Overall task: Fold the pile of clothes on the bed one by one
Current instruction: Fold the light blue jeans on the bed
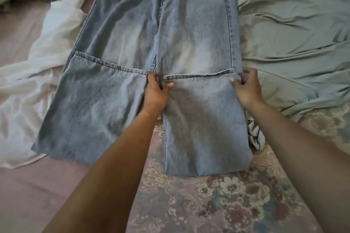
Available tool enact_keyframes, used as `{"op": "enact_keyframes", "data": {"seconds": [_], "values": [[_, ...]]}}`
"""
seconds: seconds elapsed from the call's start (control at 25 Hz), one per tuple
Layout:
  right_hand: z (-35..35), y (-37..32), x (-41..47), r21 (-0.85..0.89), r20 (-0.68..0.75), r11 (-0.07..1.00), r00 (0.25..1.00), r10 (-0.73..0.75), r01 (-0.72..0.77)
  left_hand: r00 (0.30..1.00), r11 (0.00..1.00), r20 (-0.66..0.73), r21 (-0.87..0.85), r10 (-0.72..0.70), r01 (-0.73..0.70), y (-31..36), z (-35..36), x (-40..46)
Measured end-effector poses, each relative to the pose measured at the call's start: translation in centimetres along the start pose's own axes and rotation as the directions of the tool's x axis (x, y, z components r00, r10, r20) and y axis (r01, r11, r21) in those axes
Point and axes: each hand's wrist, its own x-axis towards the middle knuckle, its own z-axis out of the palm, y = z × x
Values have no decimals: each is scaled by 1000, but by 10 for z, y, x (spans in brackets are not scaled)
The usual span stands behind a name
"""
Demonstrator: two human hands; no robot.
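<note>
- Light-blue denim jeans [162,47] lie flat mid-bed, both legs folded up toward the thighs.
- Left hand [157,91] and right hand [248,89] each pinch a corner of the right leg's hem [198,76].
- Risk: left leg's fold sits skewed — the stack could end lopsided.
- Waistband cut off at the top edge; striped fabric [254,134] partly hidden under the jeans.

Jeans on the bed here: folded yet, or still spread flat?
Partly folded. The jeans lie flat, both leg hems doubled up to thigh level; left hand and right hand grip the right leg's hem.
</note>
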Motion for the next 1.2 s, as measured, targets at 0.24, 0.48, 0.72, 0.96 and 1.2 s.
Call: {"op": "enact_keyframes", "data": {"seconds": [0.24, 0.48, 0.72, 0.96, 1.2], "values": [[2, 48, -62, -95, -19, 985, 989, 144, -145, 965, 971, -106, -58, -238, 233, -43, 17, -109], [0, 56, -63, -65, -82, 986, 985, 149, -155, 979, 980, -73, 43, -191, 194, -57, 17, -106], [-26, 100, -152, 38, 73, 959, 958, 276, -279, 965, 951, -18, -176, -261, 254, -94, -2, -190], [-43, 113, -170, 126, 131, 910, 915, 381, -396, 965, 953, 86, -158, -247, 258, -110, -7, -183], [-51, 125, -183, -68, 167, 928, 913, 372, -366, 962, 963, -78, 39, -261, 265, -111, -21, -200]]}}
